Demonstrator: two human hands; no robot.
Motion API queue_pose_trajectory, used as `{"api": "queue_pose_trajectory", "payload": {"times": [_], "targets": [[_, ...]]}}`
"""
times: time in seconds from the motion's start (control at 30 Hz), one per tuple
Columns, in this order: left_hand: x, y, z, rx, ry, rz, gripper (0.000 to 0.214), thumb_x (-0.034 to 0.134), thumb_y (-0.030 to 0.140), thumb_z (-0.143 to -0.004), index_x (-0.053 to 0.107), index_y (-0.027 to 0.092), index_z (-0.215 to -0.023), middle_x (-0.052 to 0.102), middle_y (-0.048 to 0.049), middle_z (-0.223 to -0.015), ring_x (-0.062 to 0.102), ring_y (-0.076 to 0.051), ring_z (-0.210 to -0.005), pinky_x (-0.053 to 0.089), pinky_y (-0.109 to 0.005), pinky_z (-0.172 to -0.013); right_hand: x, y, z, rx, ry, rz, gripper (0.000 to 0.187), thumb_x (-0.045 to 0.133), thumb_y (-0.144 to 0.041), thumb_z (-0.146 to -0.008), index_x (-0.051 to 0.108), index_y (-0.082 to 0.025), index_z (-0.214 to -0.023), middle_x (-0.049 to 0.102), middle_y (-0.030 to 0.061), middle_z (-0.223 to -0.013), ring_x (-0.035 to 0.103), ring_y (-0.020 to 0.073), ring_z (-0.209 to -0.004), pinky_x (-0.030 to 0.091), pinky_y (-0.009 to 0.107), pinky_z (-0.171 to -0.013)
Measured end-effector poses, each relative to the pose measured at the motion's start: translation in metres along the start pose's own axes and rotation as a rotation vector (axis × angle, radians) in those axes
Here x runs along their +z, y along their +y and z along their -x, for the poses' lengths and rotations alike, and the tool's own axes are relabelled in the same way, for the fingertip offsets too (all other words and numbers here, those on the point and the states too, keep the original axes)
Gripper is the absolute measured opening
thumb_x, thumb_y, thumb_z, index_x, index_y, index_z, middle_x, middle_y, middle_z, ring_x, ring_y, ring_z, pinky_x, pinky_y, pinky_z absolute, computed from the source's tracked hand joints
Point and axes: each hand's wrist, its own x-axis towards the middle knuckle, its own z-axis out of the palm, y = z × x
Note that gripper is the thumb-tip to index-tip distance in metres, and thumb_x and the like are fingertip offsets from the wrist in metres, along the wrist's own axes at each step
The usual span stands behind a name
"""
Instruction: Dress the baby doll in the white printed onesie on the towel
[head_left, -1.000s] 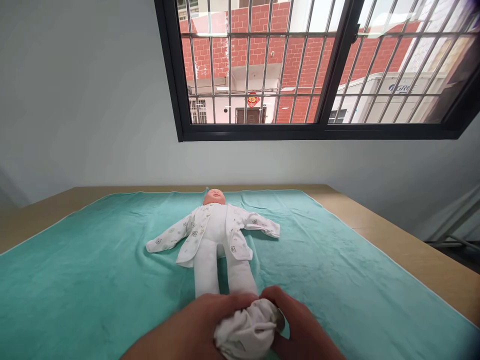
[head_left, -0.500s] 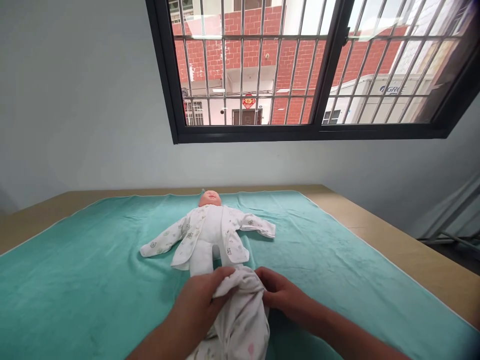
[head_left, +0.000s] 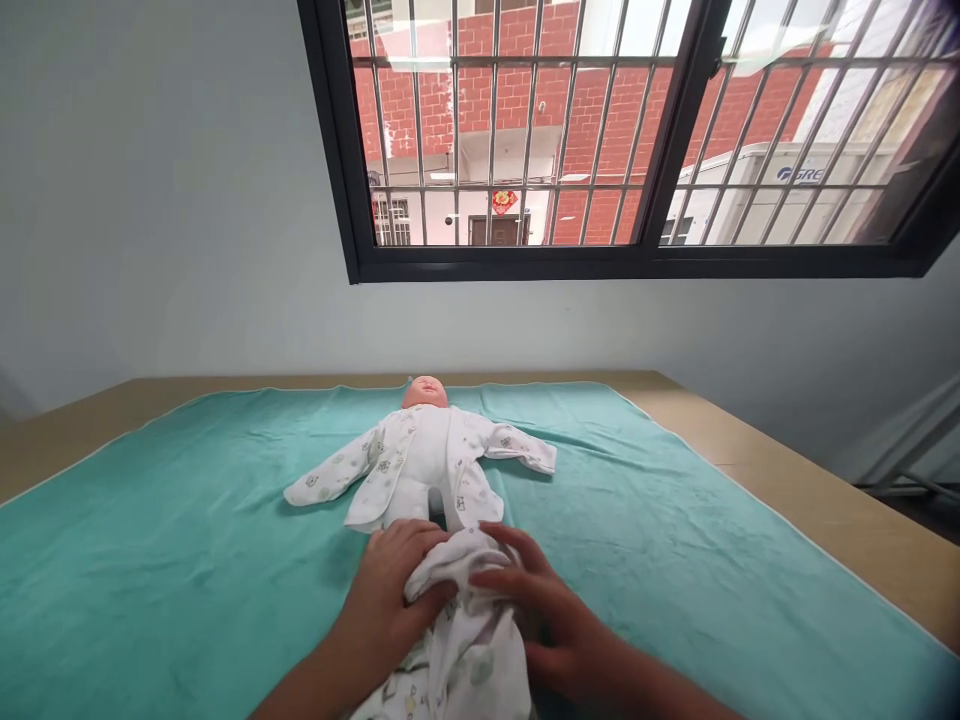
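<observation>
A baby doll (head_left: 424, 450) lies on its back on a teal blanket (head_left: 187, 520), head toward the window, wearing an open white printed jacket with sleeves spread. A pair of white printed baby trousers (head_left: 457, 640) covers its legs up to the hips. My left hand (head_left: 390, 590) grips the bunched waistband on the left side, fingers curled round the cloth. My right hand (head_left: 529, 605) holds the waistband's right side, fingers pressed over the fabric. The doll's legs are hidden under the trousers and my hands.
The blanket covers a wooden table (head_left: 787, 480) whose bare edge runs along the right and back. A grey wall (head_left: 187, 200) stands behind, with a barred black-framed window (head_left: 637, 140) above. Grey metal bars (head_left: 907, 450) show low at far right.
Both hands have drawn the trousers up the doll's legs, from a bundle at the feet to the hips. The cloth now stretches out below my hands.
</observation>
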Motion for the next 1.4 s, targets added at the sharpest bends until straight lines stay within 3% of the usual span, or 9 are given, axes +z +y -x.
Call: {"api": "queue_pose_trajectory", "payload": {"times": [0.17, 0.37, 0.5, 0.63, 0.73, 0.83, 1.0, 1.13, 1.4], "targets": [[0.012, -0.014, 0.002, 0.023, 0.06, -0.066, 0.039, 0.059, 0.035, -0.084, 0.058, 0.029, -0.122, 0.053, -0.0058, -0.14, 0.037, -0.033, -0.136, 0.029, -0.058, -0.109, -0.003, -0.004, -0.032, -0.091, -0.014, 0.233, 0.03, 0.064, -0.004, -0.072, 0.062, -0.024, -0.095, 0.051, 0.0053, -0.138, 0.04, 0.0238, -0.133, 0.033, 0.042, -0.111], [0.011, -0.014, 0.006, -0.025, -0.01, -0.038, 0.038, 0.054, 0.043, -0.09, 0.052, 0.032, -0.126, 0.055, -0.0033, -0.14, 0.035, -0.032, -0.14, 0.01, -0.067, -0.116, 0.003, 0.017, -0.038, -0.257, 0.077, 0.387, 0.042, 0.049, -0.004, -0.081, 0.049, -0.024, -0.118, 0.054, 0.0104, -0.131, 0.047, 0.0227, -0.123, 0.041, 0.041, -0.103], [0.001, -0.011, 0.01, 0.111, -0.076, 0.005, 0.064, 0.061, 0.056, -0.083, 0.039, 0.032, -0.138, 0.053, -0.0074, -0.14, 0.041, -0.032, -0.137, 0.008, -0.064, -0.119, 0.01, 0.027, -0.029, -0.093, 0.131, 0.172, 0.051, 0.053, -0.002, -0.075, 0.047, -0.027, -0.12, 0.047, 0.0077, -0.134, 0.044, 0.0213, -0.127, 0.038, 0.038, -0.107], [-0.008, -0.008, 0.008, 0.199, -0.216, -0.057, 0.093, 0.067, 0.07, -0.068, 0.03, 0.034, -0.145, 0.039, -0.0111, -0.151, 0.035, -0.036, -0.14, 0.018, -0.065, -0.116, -0.004, 0.028, -0.029, 0.056, 0.131, -0.054, 0.054, 0.068, -0.011, -0.072, 0.05, -0.028, -0.12, 0.04, 0.0062, -0.14, 0.038, 0.0231, -0.133, 0.038, 0.036, -0.106], [-0.015, -0.003, 0.005, 0.147, -0.313, -0.098, 0.101, 0.069, 0.074, -0.061, 0.03, 0.036, -0.147, 0.031, -0.0114, -0.155, 0.029, -0.039, -0.142, 0.023, -0.07, -0.111, -0.02, 0.028, -0.032, 0.248, 0.066, -0.177, 0.043, 0.074, -0.03, -0.076, 0.055, -0.024, -0.113, 0.051, 0.0079, -0.129, 0.052, 0.0252, -0.118, 0.047, 0.037, -0.094], [-0.02, 0.004, 0.004, 0.104, -0.36, -0.118, 0.108, 0.078, 0.069, -0.054, 0.033, 0.036, -0.146, 0.043, -0.0125, -0.146, 0.035, -0.041, -0.138, 0.026, -0.07, -0.109, -0.025, 0.022, -0.032, 0.489, 0.023, -0.32, 0.04, 0.07, -0.045, -0.081, 0.058, -0.021, -0.11, 0.064, 0.0066, -0.107, 0.061, 0.0241, -0.099, 0.05, 0.04, -0.087], [-0.024, 0.014, 0.002, 0.118, -0.331, -0.086, 0.102, 0.084, 0.051, -0.055, 0.039, 0.034, -0.145, 0.064, -0.008, -0.124, 0.057, -0.035, -0.12, 0.021, -0.067, -0.114, -0.018, 0.005, -0.032, 0.486, -0.188, -0.827, 0.072, 0.084, -0.035, -0.065, 0.052, -0.022, -0.128, 0.064, 0.0064, -0.116, 0.06, 0.0265, -0.11, 0.045, 0.04, -0.098], [-0.023, 0.016, 0.001, 0.09, -0.328, -0.08, 0.1, 0.085, 0.041, -0.055, 0.04, 0.036, -0.144, 0.064, -0.0055, -0.128, 0.057, -0.035, -0.121, 0.024, -0.065, -0.114, -0.02, 0.003, -0.031, 0.445, -0.339, -0.918, 0.095, 0.088, -0.013, -0.05, 0.045, -0.024, -0.135, 0.061, 0.0053, -0.119, 0.058, 0.0263, -0.112, 0.046, 0.037, -0.095], [-0.002, 0.012, 0.005, 0.079, -0.058, -0.118, 0.056, 0.061, 0.013, -0.07, 0.056, 0.031, -0.123, 0.071, -0.0019, -0.117, 0.066, -0.026, -0.108, 0.042, -0.049, -0.108, -0.008, 0.006, -0.027, 0.382, -0.086, -0.863, 0.075, 0.068, 0.002, -0.059, 0.055, -0.023, -0.129, 0.065, 0.0025, -0.113, 0.062, 0.019, -0.099, 0.049, 0.025, -0.077]]}}
